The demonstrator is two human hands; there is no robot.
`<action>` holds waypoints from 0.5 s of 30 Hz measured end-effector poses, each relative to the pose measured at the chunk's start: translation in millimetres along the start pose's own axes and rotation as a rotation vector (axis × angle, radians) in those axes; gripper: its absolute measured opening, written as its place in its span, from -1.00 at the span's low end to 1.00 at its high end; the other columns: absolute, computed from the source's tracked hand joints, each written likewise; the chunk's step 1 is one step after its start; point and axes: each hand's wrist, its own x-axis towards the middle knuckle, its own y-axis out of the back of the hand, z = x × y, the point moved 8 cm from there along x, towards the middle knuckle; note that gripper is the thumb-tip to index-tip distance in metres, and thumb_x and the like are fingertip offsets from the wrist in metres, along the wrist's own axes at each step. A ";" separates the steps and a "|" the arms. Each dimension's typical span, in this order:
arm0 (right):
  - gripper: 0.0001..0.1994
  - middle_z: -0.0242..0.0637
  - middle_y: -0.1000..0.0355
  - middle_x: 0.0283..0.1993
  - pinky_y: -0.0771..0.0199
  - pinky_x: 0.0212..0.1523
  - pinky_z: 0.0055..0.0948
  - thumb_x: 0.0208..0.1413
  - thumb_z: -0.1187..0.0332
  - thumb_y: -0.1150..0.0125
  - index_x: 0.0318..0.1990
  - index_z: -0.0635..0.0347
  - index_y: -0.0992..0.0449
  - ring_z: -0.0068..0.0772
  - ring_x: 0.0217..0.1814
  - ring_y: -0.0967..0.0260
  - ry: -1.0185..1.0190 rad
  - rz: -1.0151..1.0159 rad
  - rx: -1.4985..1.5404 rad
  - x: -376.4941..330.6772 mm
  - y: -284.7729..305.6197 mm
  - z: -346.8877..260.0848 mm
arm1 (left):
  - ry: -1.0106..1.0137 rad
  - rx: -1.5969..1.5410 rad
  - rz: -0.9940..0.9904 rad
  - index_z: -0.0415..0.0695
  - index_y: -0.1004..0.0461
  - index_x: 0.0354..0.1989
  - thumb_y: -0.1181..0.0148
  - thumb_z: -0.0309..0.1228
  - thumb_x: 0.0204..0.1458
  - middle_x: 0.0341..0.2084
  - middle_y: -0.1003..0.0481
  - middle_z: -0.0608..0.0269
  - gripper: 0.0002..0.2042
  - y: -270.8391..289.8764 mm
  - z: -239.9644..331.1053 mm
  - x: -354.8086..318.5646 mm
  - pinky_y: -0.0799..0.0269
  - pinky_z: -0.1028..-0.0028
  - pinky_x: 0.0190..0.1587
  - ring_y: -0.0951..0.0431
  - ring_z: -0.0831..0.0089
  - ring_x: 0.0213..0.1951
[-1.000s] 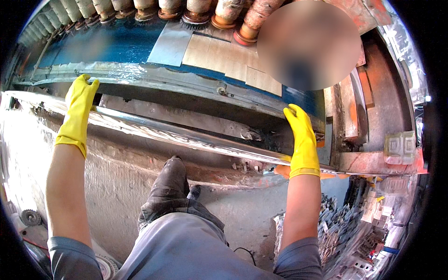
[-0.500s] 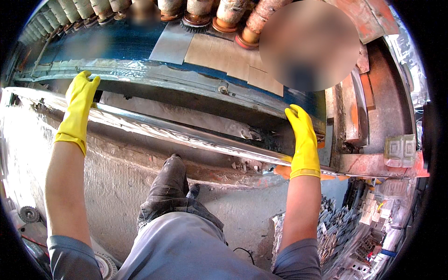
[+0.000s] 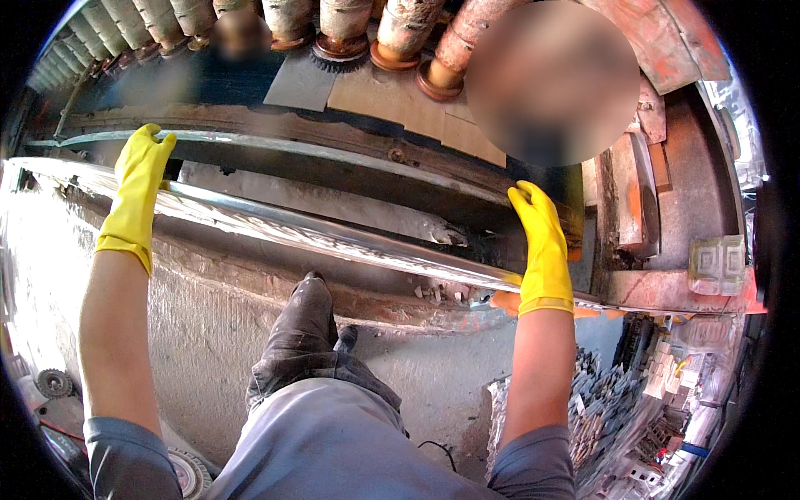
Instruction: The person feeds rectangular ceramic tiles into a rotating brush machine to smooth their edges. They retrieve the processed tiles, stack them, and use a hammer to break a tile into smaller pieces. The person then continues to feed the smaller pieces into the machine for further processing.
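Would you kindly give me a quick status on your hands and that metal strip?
Left hand and right hand, both gloved, flat on the long metal strip. Strip lies along the machine edge. Nothing across it.

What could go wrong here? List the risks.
1. The long shiny metal strip spans both gloved hands; the left hand and right hand are far apart, so the strip could sag or twist.
2. Its thin edge might cut the thin yellow gloves.
3. The raised knee rests on the gritty ledge; footing could slip.

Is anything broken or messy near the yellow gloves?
Small broken crumbs lie on the ledge beside the right hand. The left hand rests on the long shiny metal strip, which looks intact.
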 end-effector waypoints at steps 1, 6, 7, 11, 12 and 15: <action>-0.43 0.01 -0.53 0.21 -0.38 0.31 -0.27 0.18 0.04 -0.35 0.24 0.22 -0.51 -0.09 0.27 -0.49 -0.003 -0.001 -0.008 -2.2 1.2 -4.4 | -0.006 0.002 0.000 -0.06 -0.50 0.23 -0.24 0.00 0.16 0.05 -0.62 0.16 -0.45 0.0 -0.4 0.3 -0.55 0.31 0.02 -0.71 0.21 -0.14; -0.42 0.01 -0.54 0.19 -0.38 0.30 -0.27 0.17 0.04 -0.35 0.24 0.22 -0.51 -0.09 0.27 -0.49 -0.004 -0.006 -0.018 0.1 3.1 -3.0 | -0.080 0.065 0.039 -0.07 -0.50 0.23 -0.24 0.01 0.15 0.03 -0.63 0.11 -0.45 -7.2 -14.3 19.9 -0.56 0.30 -0.01 -0.72 0.18 -0.21; -0.42 0.01 -0.54 0.19 -0.38 0.30 -0.27 0.17 0.04 -0.35 0.24 0.22 -0.51 -0.09 0.27 -0.49 0.000 -0.009 -0.019 0.8 1.7 -4.1 | -0.100 0.093 0.057 -0.07 -0.50 0.23 -0.24 0.01 0.15 0.03 -0.63 0.11 -0.45 -6.9 -16.4 22.4 -0.56 0.30 -0.02 -0.72 0.18 -0.22; -0.43 0.01 -0.55 0.18 -0.38 0.30 -0.27 0.17 0.04 -0.35 0.24 0.21 -0.51 -0.10 0.26 -0.49 -0.002 -0.003 -0.023 -3.8 1.9 -9.5 | -0.111 0.137 0.057 -0.07 -0.50 0.22 -0.24 0.00 0.13 0.03 -0.63 0.11 -0.44 -2.7 -8.7 15.4 -0.57 0.31 -0.04 -0.72 0.18 -0.24; -0.43 0.01 -0.55 0.18 -0.38 0.30 -0.27 0.17 0.04 -0.35 0.23 0.21 -0.52 -0.10 0.26 -0.49 -0.004 -0.003 -0.029 -5.4 3.1 -11.6 | -0.099 0.131 0.038 -0.07 -0.50 0.22 -0.25 0.00 0.13 0.04 -0.63 0.11 -0.44 -2.0 -4.7 11.5 -0.57 0.31 -0.05 -0.72 0.18 -0.23; -0.43 0.01 -0.55 0.18 -0.38 0.29 -0.27 0.17 0.04 -0.35 0.23 0.20 -0.52 -0.11 0.25 -0.50 0.008 -0.007 -0.013 -0.7 1.0 -4.9 | -0.096 0.130 0.054 -0.08 -0.49 0.23 -0.25 0.00 0.13 0.04 -0.63 0.12 -0.44 0.4 -6.3 13.4 -0.58 0.32 -0.06 -0.72 0.20 -0.24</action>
